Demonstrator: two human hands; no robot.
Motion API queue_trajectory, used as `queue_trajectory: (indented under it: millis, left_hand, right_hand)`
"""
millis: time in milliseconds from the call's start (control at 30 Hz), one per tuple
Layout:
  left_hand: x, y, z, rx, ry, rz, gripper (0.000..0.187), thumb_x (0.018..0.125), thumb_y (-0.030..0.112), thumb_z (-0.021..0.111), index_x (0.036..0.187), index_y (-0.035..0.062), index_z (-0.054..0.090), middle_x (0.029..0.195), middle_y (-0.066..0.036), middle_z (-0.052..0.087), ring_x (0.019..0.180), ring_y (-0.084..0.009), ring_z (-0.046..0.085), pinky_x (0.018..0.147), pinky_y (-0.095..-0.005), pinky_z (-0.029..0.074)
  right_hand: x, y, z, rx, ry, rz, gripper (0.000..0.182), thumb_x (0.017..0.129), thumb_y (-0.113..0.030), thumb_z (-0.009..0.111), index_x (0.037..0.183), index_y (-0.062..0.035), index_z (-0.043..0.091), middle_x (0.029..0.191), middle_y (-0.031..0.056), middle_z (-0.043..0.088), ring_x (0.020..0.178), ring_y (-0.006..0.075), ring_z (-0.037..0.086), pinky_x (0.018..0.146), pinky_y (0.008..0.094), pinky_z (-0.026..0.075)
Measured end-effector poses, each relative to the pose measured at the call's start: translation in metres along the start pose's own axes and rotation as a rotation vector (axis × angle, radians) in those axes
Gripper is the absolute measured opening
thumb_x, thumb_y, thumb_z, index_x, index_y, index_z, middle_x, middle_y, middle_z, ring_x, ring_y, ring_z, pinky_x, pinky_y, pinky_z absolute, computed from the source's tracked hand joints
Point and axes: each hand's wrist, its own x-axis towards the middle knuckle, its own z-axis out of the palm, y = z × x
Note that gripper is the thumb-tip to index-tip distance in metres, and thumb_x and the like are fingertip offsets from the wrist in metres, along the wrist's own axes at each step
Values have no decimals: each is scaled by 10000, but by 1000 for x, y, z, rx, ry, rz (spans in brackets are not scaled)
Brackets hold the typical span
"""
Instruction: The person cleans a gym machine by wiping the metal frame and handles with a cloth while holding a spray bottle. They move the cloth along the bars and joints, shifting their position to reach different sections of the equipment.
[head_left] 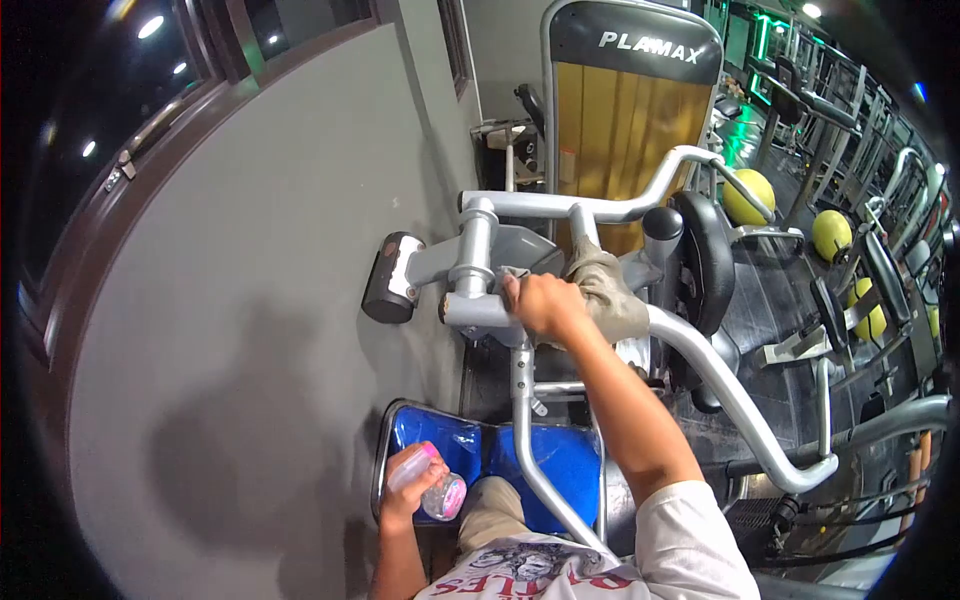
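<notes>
My right hand (pixel 548 306) is closed over the silver tube (pixel 478 312) of a gym machine, its fingers bent over the bar. A khaki cloth (pixel 606 292) is bunched around the frame beside it, and a small greyish bit shows by my thumb. How much of the cloth lies under my palm is hidden. Lower down, my left hand (pixel 405 482) grips a small clear plastic bottle (pixel 436 498) with pink parts, held tilted above the blue seat pad (pixel 568 470). My khaki-covered leg (pixel 490 508) shows next to that pad.
A grey wall (pixel 230 250) runs close along the left. The weight-stack cover (pixel 630 130) marked PLAMAX stands ahead. A black-ended roller (pixel 394 278) juts out to the left of the frame. A curved silver handle (pixel 740 400) sweeps right, and yellow balls (pixel 748 197) lie beyond.
</notes>
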Motion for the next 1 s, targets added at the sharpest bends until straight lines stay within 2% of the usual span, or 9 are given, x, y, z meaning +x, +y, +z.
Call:
queue_trajectory:
  millis: [100, 200, 300, 400, 433, 500, 633, 867, 1000]
  left_hand:
    - [1, -10, -2, -24, 2, -78, 245, 813, 212, 715, 891, 6, 607, 781, -119, 650, 633, -161, 592, 590, -288, 470]
    - [12, -11, 1, -25, -23, -64, 238, 822, 217, 716, 888, 18, 602, 780, -112, 646, 626, -155, 586, 579, -282, 462]
    - [28, -3, 10, -41, -22, -34, 225, 826, 209, 713, 881, 27, 593, 782, -99, 626, 627, -157, 580, 578, -286, 458]
    - [36, -2, 14, -43, -26, 6, 216, 827, 202, 713, 873, 34, 585, 780, -87, 600, 629, -162, 574, 584, -292, 458]
    - [37, -2, 14, -40, -26, 19, 214, 827, 200, 713, 871, 36, 582, 779, -84, 592, 630, -164, 573, 587, -294, 459]
    - [35, 2, 17, -24, -16, 13, 220, 822, 202, 715, 868, 33, 580, 775, -82, 587, 635, -169, 574, 597, -299, 464]
    - [28, 9, 15, 50, -20, 3, 232, 814, 208, 720, 862, 31, 577, 775, -85, 592, 636, -169, 576, 603, -302, 468]
    - [8, 10, 11, 27, 16, -15, 228, 815, 203, 715, 863, 28, 576, 774, -97, 609, 639, -165, 585, 606, -309, 478]
    - [9, 7, 18, 16, -8, -9, 220, 820, 199, 713, 864, 30, 579, 774, -97, 609, 638, -169, 590, 607, -309, 484]
  right_hand:
    - [-12, -6, 17, -22, 175, -164, 545, 1009, -438, 449, 894, 12, 734, 916, 229, 713, 908, 411, 695, 869, 524, 518]
    - [-31, -14, 60, -7, 589, -421, 363, 896, -302, 630, 1065, 18, 667, 1088, 181, 649, 1118, 344, 584, 1038, 483, 383]
    - [-40, -23, 69, -60, 718, -572, 385, 845, -276, 655, 1110, 1, 625, 1052, 166, 632, 1062, 361, 574, 985, 482, 399]
    - [-23, -2, 59, -83, 400, -452, 379, 888, -348, 612, 1070, -18, 655, 1015, 178, 650, 1075, 340, 602, 1034, 453, 399]
    - [-17, -3, 47, -24, 419, -360, 395, 966, -352, 524, 918, 3, 691, 935, 228, 675, 928, 335, 648, 905, 459, 471]
    - [-9, -14, -11, 32, -162, 5, 575, 1032, -428, 376, 952, 33, 710, 1051, 278, 691, 1060, 395, 648, 962, 466, 466]
    - [61, 32, 4, 4, -471, -196, 597, 1038, -414, 310, 1141, 43, 679, 1253, 306, 618, 1250, 446, 547, 1053, 437, 426]
    - [42, 30, 7, 51, -318, -101, 559, 1013, -381, 329, 1187, 21, 676, 1260, 250, 638, 1216, 414, 589, 1031, 466, 460]
    - [-18, 10, -6, -49, -13, -80, 534, 1018, -384, 417, 822, 0, 731, 1076, 211, 713, 1041, 332, 681, 958, 474, 484]
